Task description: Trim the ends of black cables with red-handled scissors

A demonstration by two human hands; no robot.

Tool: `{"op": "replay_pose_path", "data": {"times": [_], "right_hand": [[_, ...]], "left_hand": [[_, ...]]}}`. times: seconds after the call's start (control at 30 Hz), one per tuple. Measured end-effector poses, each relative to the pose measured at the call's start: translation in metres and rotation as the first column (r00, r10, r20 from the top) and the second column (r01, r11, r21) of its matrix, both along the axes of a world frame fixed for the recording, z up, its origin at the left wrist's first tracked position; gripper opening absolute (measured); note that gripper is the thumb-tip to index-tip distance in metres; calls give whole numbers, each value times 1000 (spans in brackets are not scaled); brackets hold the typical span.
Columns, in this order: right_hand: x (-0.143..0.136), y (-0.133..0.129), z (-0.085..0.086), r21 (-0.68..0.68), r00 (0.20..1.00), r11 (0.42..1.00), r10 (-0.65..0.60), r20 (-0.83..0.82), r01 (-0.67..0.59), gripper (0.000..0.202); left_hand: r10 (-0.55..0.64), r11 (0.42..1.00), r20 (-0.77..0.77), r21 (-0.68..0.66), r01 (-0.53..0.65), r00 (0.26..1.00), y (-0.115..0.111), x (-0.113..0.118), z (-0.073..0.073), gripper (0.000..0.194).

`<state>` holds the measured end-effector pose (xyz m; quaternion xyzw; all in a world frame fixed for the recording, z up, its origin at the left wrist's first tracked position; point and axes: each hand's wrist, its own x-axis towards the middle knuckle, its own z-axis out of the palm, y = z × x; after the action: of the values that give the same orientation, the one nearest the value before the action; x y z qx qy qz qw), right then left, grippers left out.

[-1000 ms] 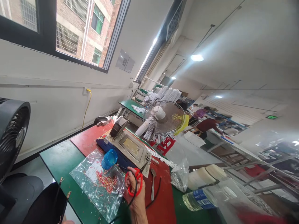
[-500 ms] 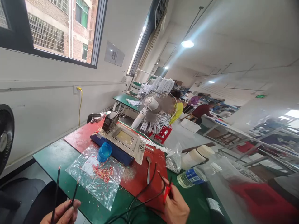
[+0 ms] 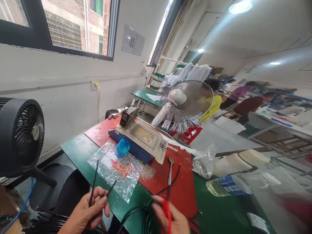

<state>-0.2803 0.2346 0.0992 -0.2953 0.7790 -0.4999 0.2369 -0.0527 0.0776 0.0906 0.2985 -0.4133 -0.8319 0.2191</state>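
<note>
Two black cable ends (image 3: 95, 177) stick up from my left hand (image 3: 91, 209), whose fingers pinch them at the lower left. My right hand (image 3: 172, 216), smeared by motion, is closed around a red-handled tool (image 3: 167, 211) at the bottom centre; the tool's tip is too blurred to make out. Between my hands, coiled black cable (image 3: 147, 217) lies at the table's near edge. A plastic bag (image 3: 131, 187) with small red and yellow bits (image 3: 122, 168) and a blue cup (image 3: 122, 148) lies beyond my left hand. A spoon (image 3: 170, 170) rests on the red mat (image 3: 182, 191).
Behind the bag stands a dusty blue-based machine (image 3: 143, 136). A white fan (image 3: 177, 97) is beyond it, and a black fan (image 3: 24, 136) stands at left. On the right are a clear bottle (image 3: 227, 187) and a bag of small parts (image 3: 204, 164). Several people work farther back.
The camera view has turned, so the table appears farther right and more of the black fan shows. My left hand has risen and moved right with the cables. My right hand has moved slightly left and blurred.
</note>
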Motion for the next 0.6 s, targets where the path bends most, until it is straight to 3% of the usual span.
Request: {"op": "replay_pose_path", "data": {"times": [0.07,0.17,0.3,0.43,0.5,0.53,0.6], "right_hand": [[39,-40,2,-92,920,967,256,297,-239,49],[74,-77,6,-268,796,926,368,481,-266,48],[81,-84,5,-284,818,908,405,409,-307,37],[79,-79,6,-189,905,914,390,168,-359,34],[82,-80,10,-148,915,915,391,102,-374,32],[84,-81,13,-148,911,916,391,131,-372,32],[90,-83,16,-213,862,932,355,362,-294,32]], "left_hand": [[-91,996,-29,-20,90,995,5,2,-3,43],[-217,976,-63,5,217,974,10,12,-10,40],[-259,965,-12,38,259,966,8,27,-19,40],[-113,957,154,-249,150,982,1,27,-6,34],[-128,923,188,-336,187,974,-1,20,6,32],[-152,917,193,-338,211,969,-2,15,12,32],[-167,928,165,-306,211,972,-1,6,20,34]]}}
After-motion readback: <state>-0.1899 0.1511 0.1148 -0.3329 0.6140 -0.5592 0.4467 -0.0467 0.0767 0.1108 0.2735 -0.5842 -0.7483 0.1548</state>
